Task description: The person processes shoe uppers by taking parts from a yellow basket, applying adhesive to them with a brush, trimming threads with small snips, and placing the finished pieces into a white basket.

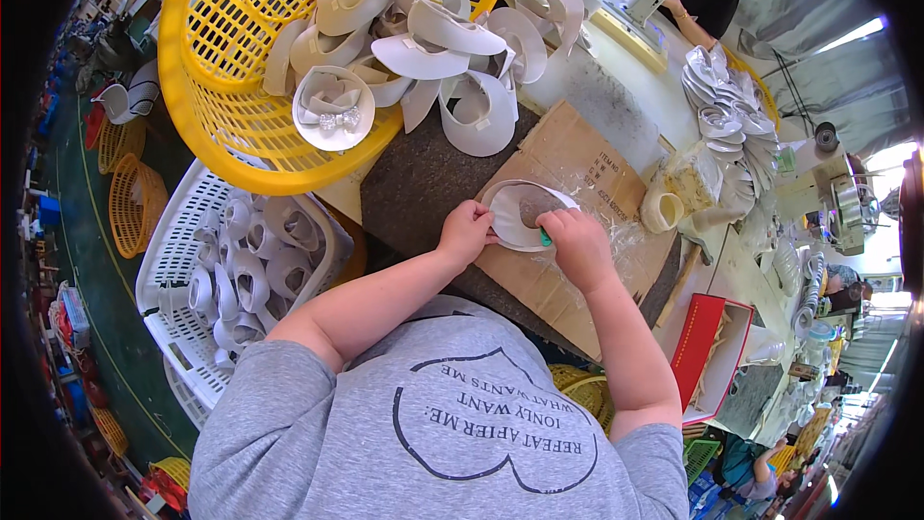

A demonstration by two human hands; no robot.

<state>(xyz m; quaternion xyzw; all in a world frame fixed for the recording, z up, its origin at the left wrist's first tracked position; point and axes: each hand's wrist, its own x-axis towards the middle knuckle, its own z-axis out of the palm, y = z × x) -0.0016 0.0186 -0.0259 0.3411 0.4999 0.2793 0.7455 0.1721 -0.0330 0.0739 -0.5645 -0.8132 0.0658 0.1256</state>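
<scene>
A white shoe upper (508,215), bent into a ring, is held over a flat piece of cardboard (558,159) in front of me. My left hand (468,232) pinches its left edge between thumb and fingers. At the opposite edge, my right hand (579,245) is closed around a small green tool (546,237); its working end is too small to make out. Thin clear scraps (624,231) lie on the cardboard to the right of that hand. Beneath the cardboard is a dark mat (404,178).
A yellow basket (197,130) heaped with white uppers (423,48) stands at the far left, above a white basket (159,274) holding more. A red box (695,356) sits at right. Stacked uppers (722,111), a sewing machine (647,0) and another person's arm (691,21) are farther back.
</scene>
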